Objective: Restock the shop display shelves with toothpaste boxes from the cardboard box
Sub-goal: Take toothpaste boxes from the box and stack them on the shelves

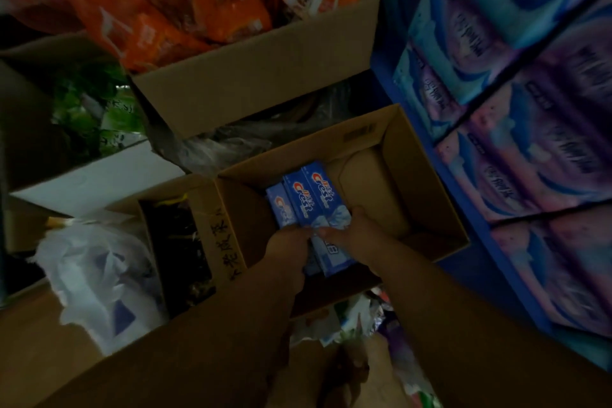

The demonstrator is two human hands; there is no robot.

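Note:
An open cardboard box (427, 209) stands on the floor in the middle of the head view. Several blue toothpaste boxes (309, 197) lie side by side in its left half; the right half shows bare cardboard. Both hands reach down into it. My left hand (287, 247) grips the near ends of the left toothpaste boxes. My right hand (351, 228) curls over the near end of the right ones. The fingertips of the two hands nearly meet over the stack.
A blue shelf unit (463, 195) with purple and blue packs (516, 156) rises on the right. A large carton of orange packets (258, 76) stands behind. To the left are another carton (185, 242) with dark contents and a white plastic bag (99, 278).

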